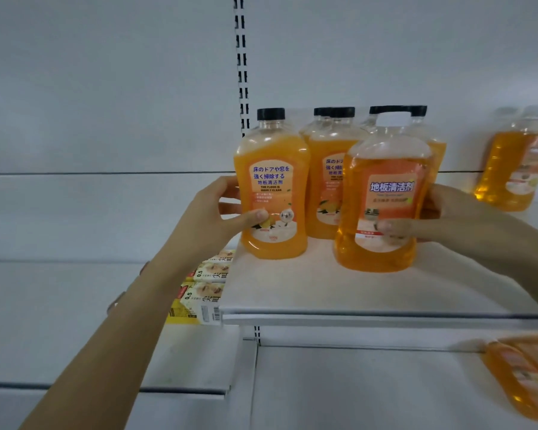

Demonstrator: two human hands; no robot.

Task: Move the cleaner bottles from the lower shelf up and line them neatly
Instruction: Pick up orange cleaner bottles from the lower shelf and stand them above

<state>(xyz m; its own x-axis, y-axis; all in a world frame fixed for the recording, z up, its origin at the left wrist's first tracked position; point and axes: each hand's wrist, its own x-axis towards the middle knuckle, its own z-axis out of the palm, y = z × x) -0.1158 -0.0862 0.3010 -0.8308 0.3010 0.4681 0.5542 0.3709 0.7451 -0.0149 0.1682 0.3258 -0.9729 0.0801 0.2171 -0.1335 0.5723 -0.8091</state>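
Observation:
Orange cleaner bottles with black caps stand on the upper white shelf (323, 293). My left hand (218, 212) grips the leftmost bottle (272, 187) by its lower label, the bottle upright on the shelf. My right hand (441, 215) grips a clearer amber bottle (382, 200) at the front, also upright. Behind them stand two or three more bottles (326, 181), partly hidden. Another bottle pair (516, 159) stands blurred at the far right. On the lower shelf at the bottom right lies a further orange bottle (525, 377).
Yellow and white cartons (204, 293) sit stacked on a shelf to the left, just below the upper shelf's edge. A slotted black upright (242, 66) runs down the white back panel. A lower white shelf (187, 361) lies under my left forearm.

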